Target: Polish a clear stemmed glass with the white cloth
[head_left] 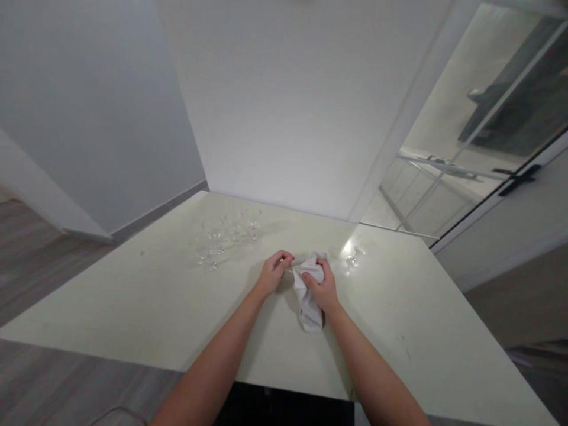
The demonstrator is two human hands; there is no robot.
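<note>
My right hand (325, 289) grips a crumpled white cloth (309, 310) just above the pale table (133, 307). The cloth's upper end is bunched against something that my left hand (274, 273) pinches with curled fingers. It looks like a small clear glass (288, 270), mostly hidden by the cloth and the fingers. The two hands are almost touching. A group of several clear stemmed glasses (224, 236) stands on the table to the far left of my hands. One more clear glass (352, 255) stands alone to the far right of my right hand.
A white wall (288, 118) rises right behind the table's far edge. Glass doors (465, 148) stand at the right, and wood floor (31, 260) shows at the left. The table's near edge is close to my body.
</note>
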